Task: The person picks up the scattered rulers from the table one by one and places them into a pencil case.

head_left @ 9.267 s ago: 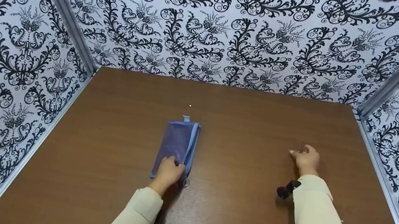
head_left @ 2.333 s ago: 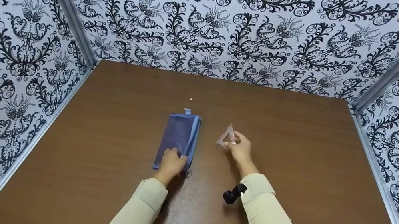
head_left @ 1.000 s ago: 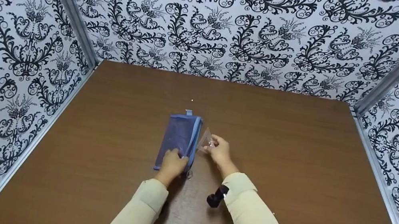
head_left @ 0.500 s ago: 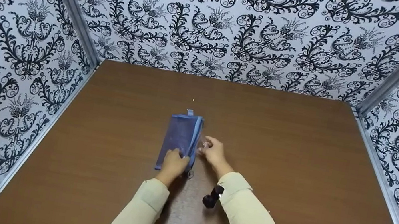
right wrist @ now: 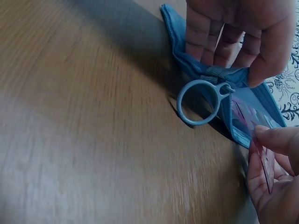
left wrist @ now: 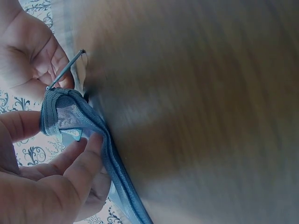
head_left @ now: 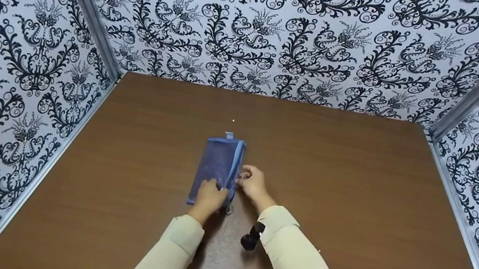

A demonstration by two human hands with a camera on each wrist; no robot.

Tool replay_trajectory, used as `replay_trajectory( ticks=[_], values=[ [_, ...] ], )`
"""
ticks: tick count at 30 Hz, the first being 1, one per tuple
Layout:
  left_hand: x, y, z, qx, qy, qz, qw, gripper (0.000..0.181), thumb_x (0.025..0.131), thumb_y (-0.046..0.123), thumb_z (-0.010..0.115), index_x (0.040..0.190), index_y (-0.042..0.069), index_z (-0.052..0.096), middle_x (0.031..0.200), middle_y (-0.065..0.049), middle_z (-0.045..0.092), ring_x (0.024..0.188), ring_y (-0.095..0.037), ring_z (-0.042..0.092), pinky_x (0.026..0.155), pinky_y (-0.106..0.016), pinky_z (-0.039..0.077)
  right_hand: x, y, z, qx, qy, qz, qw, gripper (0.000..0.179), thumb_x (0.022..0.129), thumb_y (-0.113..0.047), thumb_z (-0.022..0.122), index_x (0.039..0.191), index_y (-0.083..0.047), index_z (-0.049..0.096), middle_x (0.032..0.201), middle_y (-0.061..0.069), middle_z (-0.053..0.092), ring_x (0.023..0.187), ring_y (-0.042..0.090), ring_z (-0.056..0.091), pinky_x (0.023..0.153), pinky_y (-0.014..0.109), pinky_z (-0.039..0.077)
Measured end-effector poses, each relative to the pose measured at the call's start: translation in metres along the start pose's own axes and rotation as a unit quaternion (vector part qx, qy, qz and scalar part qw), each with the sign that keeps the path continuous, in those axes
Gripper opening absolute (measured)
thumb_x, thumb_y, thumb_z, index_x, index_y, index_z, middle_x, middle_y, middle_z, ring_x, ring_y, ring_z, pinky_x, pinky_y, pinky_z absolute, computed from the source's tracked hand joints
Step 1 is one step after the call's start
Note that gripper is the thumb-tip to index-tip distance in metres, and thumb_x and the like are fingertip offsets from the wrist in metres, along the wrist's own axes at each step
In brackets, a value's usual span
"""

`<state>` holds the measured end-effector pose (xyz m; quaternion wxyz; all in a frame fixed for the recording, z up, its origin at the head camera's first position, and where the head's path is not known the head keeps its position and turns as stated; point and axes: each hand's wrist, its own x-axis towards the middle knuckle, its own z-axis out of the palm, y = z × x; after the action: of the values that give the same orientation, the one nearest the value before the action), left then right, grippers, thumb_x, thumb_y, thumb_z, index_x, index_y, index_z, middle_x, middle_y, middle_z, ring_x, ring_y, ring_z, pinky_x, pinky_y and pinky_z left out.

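Note:
A blue mesh zip pouch (head_left: 217, 162) lies on the table left of the middle, its zipped side facing right and gaping. My left hand (head_left: 208, 198) grips the pouch near its close end, thumb on one edge and fingers behind the mesh in the left wrist view. My right hand (head_left: 254, 185) is at the gaping side, pinching a clear, pink-tinted set square (right wrist: 267, 165) between thumb and fingers. Part of the set square is inside the pouch mouth, seen in the right wrist view. A ring-shaped zipper pull (right wrist: 180, 108) hangs at the pouch's near end.
The brown wooden table (head_left: 337, 160) stretches around both hands. Patterned walls (head_left: 257, 25) with grey metal corner posts (head_left: 85, 6) enclose its back and sides. A black wrist camera (head_left: 252, 236) sits beneath my right cuff.
My right hand was far right earlier, then carried the set square leftward to the pouch and eased it into the open side. The left hand has kept its grip on the pouch.

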<state>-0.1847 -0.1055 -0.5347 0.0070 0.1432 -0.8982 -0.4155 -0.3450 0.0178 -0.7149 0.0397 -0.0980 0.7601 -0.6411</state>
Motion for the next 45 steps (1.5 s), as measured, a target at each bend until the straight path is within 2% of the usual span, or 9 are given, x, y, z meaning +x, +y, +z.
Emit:
replay_trajectory(
  ticks=[6,14,19,23,29,32,34,41,45],
  values=[
    [-0.001,0.001,-0.001,0.013,0.003,0.007,0.9999,0.025,0.083,0.015,0.062,0.097,-0.006,0.063,0.099,-0.022,0.057,0.095,-0.039,0.058,0.085,-0.048,0.047,-0.006,-0.010,0.001,-0.040,-0.003,-0.013,0.9991,0.052,0.068,0.003,0.078,0.118,0.004,0.063,0.077,0.008,0.062,0.069,0.018,0.057,0.056,0.032,0.050],
    [0.000,0.001,-0.002,0.004,-0.010,-0.008,0.9999,0.034,0.086,0.017,0.061,0.107,-0.009,0.062,0.108,-0.026,0.056,0.104,-0.041,0.057,0.090,-0.049,0.046,0.006,0.014,0.006,-0.079,0.017,-0.075,0.9939,0.046,0.068,-0.007,0.083,0.109,0.004,0.066,0.073,0.005,0.062,0.066,0.016,0.058,0.055,0.026,0.048],
    [0.000,0.002,-0.002,-0.001,-0.013,-0.012,0.9998,0.037,0.087,0.017,0.062,0.112,-0.011,0.061,0.111,-0.027,0.056,0.106,-0.041,0.057,0.091,-0.049,0.046,0.009,0.014,0.008,-0.086,0.016,-0.040,0.9954,0.047,0.071,-0.007,0.079,0.114,0.004,0.066,0.080,0.006,0.065,0.072,0.016,0.061,0.060,0.026,0.050],
    [0.000,0.003,-0.002,-0.006,-0.013,-0.007,0.9999,0.035,0.087,0.016,0.062,0.109,-0.011,0.061,0.108,-0.026,0.056,0.103,-0.041,0.057,0.088,-0.050,0.046,0.000,-0.010,0.006,-0.061,0.014,0.013,0.9980,0.042,0.077,-0.003,0.066,0.118,0.004,0.065,0.088,0.007,0.067,0.075,0.014,0.060,0.059,0.026,0.049],
    [0.000,0.000,-0.001,-0.006,-0.012,-0.011,0.9999,0.038,0.087,0.017,0.061,0.112,-0.012,0.060,0.109,-0.026,0.056,0.103,-0.040,0.057,0.089,-0.050,0.046,-0.033,-0.078,0.001,-0.039,-0.007,0.058,0.9975,0.037,0.086,-0.007,0.056,0.121,0.000,0.065,0.101,0.011,0.067,0.073,0.020,0.060,0.062,0.032,0.050],
    [0.000,-0.002,-0.001,-0.005,-0.014,-0.007,0.9999,0.032,0.086,0.017,0.060,0.104,-0.009,0.062,0.103,-0.022,0.056,0.097,-0.037,0.057,0.086,-0.048,0.047,-0.014,-0.043,0.008,-0.014,0.000,0.075,0.9971,0.039,0.083,-0.007,0.055,0.120,-0.003,0.067,0.103,0.009,0.067,0.073,0.017,0.062,0.060,0.029,0.050],
    [-0.001,-0.003,-0.001,-0.006,-0.012,-0.001,0.9999,0.026,0.085,0.017,0.060,0.097,-0.006,0.061,0.099,-0.019,0.054,0.092,-0.035,0.056,0.083,-0.047,0.046,0.012,0.010,0.013,-0.006,0.003,0.089,0.9960,0.038,0.083,-0.010,0.058,0.120,-0.009,0.069,0.106,0.006,0.068,0.078,0.016,0.064,0.063,0.029,0.052],
    [0.000,-0.003,0.000,-0.011,-0.008,0.006,0.9999,0.023,0.084,0.015,0.061,0.094,-0.006,0.061,0.095,-0.019,0.054,0.089,-0.035,0.056,0.081,-0.047,0.046,-0.018,-0.047,0.008,-0.031,0.012,0.088,0.9956,0.044,0.082,0.003,0.051,0.123,-0.003,0.066,0.095,-0.001,0.067,0.079,0.009,0.059,0.062,0.022,0.049],
    [-0.001,-0.002,-0.001,-0.014,-0.006,0.004,0.9999,0.022,0.084,0.014,0.061,0.094,-0.006,0.062,0.095,-0.019,0.054,0.089,-0.034,0.056,0.081,-0.046,0.046,0.035,0.061,0.017,-0.009,0.000,0.094,0.9956,0.053,0.078,0.008,0.051,0.124,-0.013,0.067,0.093,0.000,0.067,0.077,0.014,0.060,0.059,0.027,0.050]
  ],
)
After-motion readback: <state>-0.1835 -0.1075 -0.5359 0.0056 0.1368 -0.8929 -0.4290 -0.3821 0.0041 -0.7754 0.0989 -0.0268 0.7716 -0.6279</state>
